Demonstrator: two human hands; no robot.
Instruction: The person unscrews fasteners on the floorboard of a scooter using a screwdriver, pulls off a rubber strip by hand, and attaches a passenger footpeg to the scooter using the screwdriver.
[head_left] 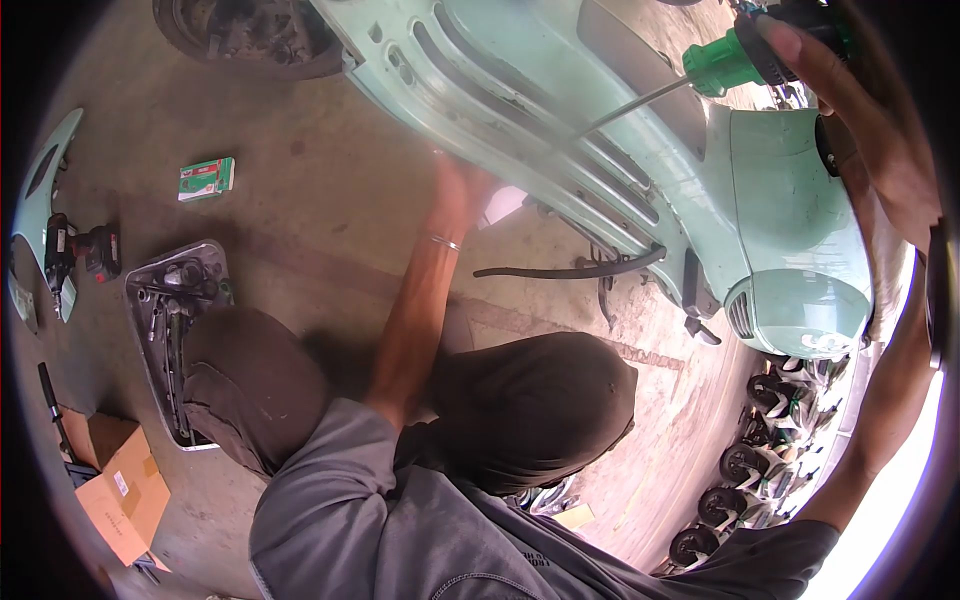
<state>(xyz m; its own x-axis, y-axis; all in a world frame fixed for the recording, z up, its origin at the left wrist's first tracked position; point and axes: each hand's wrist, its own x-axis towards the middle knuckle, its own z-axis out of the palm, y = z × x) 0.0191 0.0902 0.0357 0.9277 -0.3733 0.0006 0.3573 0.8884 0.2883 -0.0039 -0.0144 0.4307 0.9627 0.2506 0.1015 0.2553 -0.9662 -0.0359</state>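
We have the pale green scooter (480, 85) leaning across the upper right, its slotted footboard turned towards us. Our right hand (880, 160) is wrapped around the handle of a screwdriver (712, 70), whose long shaft slants onto the footboard; the tip is blurred, so we cannot tell whether it sits in a screw. If it does not, a push at this slant could make it skid along the ribs and scratch the paint, or chew up a screw head. Our left hand (466, 188) is at the footboard's lower edge, its fingers mostly hidden, so we cannot tell whether it grips anything; a slip over that edge could jab it, and a shift of the scooter could pinch it. A black hose (570, 270) sticks out below the footboard, where our forearm could snag it. Our left knee (250, 370) overlaps the metal tray (190, 446) of tools, which blocks easy reaching and could get knocked. Farther out on the floor lie a small green-and-white box (206, 180), a cordless drill (98, 251) beside a loose green panel (50, 165), and an open cardboard box (125, 495). More scooters (745, 462) stand in a row at the lower right, well apart from our work.
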